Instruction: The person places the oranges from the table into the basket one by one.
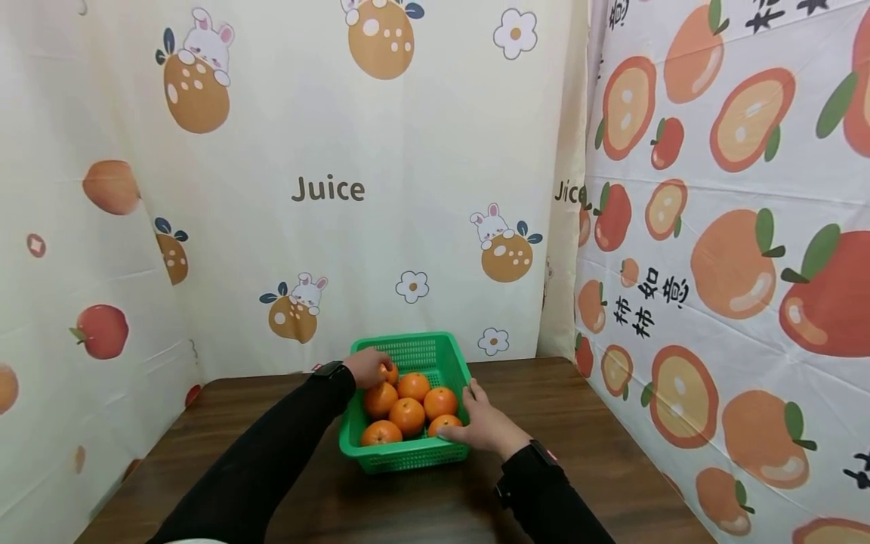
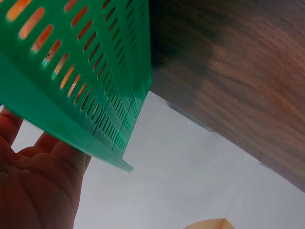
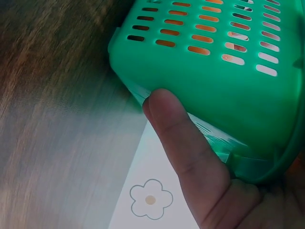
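Observation:
A green plastic basket point(image 1: 442, 355) with slotted walls holds several oranges point(image 1: 407, 417). My left hand point(image 1: 367, 366) reaches over its left rim, fingers bent down around an orange point(image 1: 390, 373) at the back left. In the left wrist view the basket's wall partly covers that hand point(image 2: 40, 176), and its fingertips are hidden. At the right side, my right hand point(image 1: 491, 425) holds the basket's rim, thumb over the edge near an orange point(image 1: 445, 425) in the front right corner. One finger point(image 3: 178, 129) lies along the outer wall in the right wrist view.
The basket stands on a dark brown wooden table point(image 1: 537, 393). A cream curtain point(image 1: 421, 189) with printed fruit and rabbits hangs close behind it. Another printed cloth point(image 1: 686, 317) runs along the right side, and pale cloth point(image 1: 54, 264) hangs at the left.

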Demonstrator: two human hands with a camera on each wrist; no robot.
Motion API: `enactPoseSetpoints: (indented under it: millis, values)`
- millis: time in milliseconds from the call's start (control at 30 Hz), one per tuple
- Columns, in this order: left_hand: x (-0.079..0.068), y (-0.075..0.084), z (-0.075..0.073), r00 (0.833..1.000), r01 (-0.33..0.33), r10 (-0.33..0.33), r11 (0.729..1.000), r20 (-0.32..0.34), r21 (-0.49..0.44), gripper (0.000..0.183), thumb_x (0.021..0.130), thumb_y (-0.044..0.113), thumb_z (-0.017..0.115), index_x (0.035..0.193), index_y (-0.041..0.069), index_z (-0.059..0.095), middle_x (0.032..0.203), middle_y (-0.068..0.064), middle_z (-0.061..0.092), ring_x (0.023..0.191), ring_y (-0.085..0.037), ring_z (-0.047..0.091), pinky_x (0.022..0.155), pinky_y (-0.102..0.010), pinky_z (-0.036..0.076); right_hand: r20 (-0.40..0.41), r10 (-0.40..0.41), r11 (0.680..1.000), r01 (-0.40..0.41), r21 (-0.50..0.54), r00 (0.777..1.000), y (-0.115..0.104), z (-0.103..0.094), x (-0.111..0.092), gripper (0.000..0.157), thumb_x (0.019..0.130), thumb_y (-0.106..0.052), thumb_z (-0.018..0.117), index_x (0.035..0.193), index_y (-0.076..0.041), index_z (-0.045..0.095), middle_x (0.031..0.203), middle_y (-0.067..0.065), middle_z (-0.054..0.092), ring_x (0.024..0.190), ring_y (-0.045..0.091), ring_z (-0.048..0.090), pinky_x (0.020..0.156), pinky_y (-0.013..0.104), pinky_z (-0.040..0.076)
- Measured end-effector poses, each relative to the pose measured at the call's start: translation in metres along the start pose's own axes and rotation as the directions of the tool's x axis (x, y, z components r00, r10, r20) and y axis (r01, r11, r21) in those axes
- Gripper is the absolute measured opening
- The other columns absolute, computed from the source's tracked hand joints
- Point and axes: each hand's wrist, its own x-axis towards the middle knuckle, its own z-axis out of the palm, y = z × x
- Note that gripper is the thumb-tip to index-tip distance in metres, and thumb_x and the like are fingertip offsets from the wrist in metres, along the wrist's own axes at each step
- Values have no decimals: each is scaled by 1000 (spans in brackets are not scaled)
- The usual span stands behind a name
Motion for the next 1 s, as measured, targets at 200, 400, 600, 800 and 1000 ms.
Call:
enactPoseSetpoints:
  millis: [200, 400, 600, 800, 1000]
  values:
    - [-17, 3, 1, 998, 26, -27, 999, -48, -35, 27, 96, 7, 70, 122, 7, 76, 116, -11, 72, 93, -23, 58, 89, -43, 54, 4, -7, 1000, 7, -3, 1000, 0, 0, -3, 108, 93, -59, 75, 169, -2, 23, 180, 15, 3, 155, 47, 37, 119, 65, 38]
    - [-31, 9, 4, 994, 57, -58, 998, -88, -11, 42, 94, 13, 72, 135, 12, 70, 129, -15, 69, 104, -29, 61, 96, -49, 53, -3, -18, 1000, 18, -10, 1000, -1, -2, -4, 108, 94, -59, 75, 169, -1, 23, 180, 17, 3, 156, 47, 35, 120, 64, 38]
    - [-55, 23, 8, 981, 159, -155, 987, -114, 27, 67, 98, 28, 73, 160, 18, 48, 145, -23, 62, 129, -47, 57, 106, -63, 49, -3, -25, 1000, 25, -16, 1000, -1, -1, -5, 109, 93, -60, 75, 168, 0, 23, 180, 18, 4, 154, 48, 38, 118, 64, 40]
    - [-84, 32, 11, 959, 257, -268, 959, -91, -116, 70, 103, 43, 67, 164, 20, 41, 152, -25, 54, 133, -47, 54, 105, -67, 48, -1, -20, 1000, 20, 1, 1000, -1, 0, -6, 108, 94, -58, 75, 168, 0, 23, 180, 18, 3, 155, 50, 35, 119, 65, 37]
    - [-113, 41, 14, 952, 263, -287, 946, -108, -189, 74, 104, 51, 63, 166, 17, 38, 157, -27, 48, 136, -49, 54, 107, -69, 47, -4, -14, 1000, 14, 7, 1000, -1, 0, -5, 107, 94, -56, 75, 168, 0, 23, 180, 18, 3, 157, 50, 31, 120, 67, 35]
